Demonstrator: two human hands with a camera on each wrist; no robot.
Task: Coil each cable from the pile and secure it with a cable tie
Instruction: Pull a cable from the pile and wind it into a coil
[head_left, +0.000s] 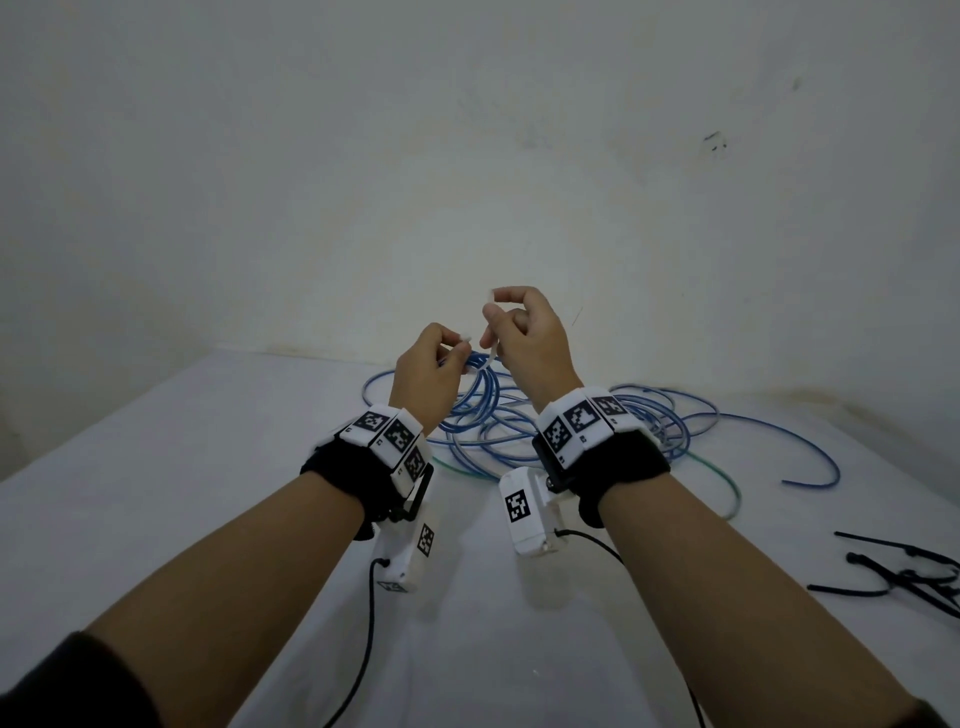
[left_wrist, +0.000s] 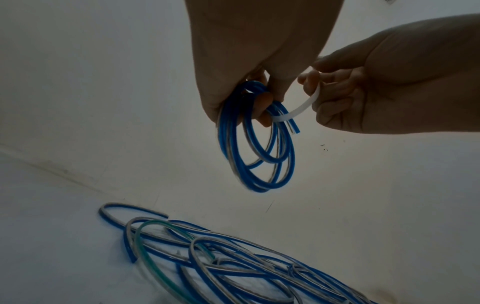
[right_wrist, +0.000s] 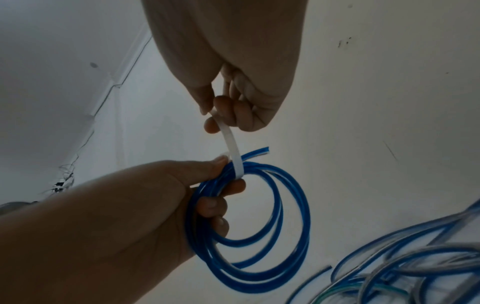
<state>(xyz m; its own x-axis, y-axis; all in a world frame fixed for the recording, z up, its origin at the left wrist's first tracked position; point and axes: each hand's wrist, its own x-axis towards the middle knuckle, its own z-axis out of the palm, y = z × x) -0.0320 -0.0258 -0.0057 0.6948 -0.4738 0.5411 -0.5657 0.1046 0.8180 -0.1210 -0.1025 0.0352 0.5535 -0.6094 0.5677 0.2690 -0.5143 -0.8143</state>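
Left hand (right_wrist: 145, 216) grips blue cable coil (right_wrist: 259, 236), right hand (right_wrist: 233, 82) pinches white cable tie (right_wrist: 235, 152).
Tie wraps coil top; both held above the cable pile (head_left: 597, 426) on white table (head_left: 208, 467).

Right hand (right_wrist: 233, 82) up top, thumb and fingers pinching the end of a white cable tie (right_wrist: 233, 148), the strip running down from the fingertips and wrapping around the top of a blue cable coil (right_wrist: 249, 242). Left hand (right_wrist: 130, 216) comes in from the lower left, fingers hooked through the coil, thumb pressed on the bundle right beside the tie. A short blue cable end sticks out past the tie. Lower right, blurred, lies the loose cable pile (right_wrist: 405, 263), blue and grey strands with one green
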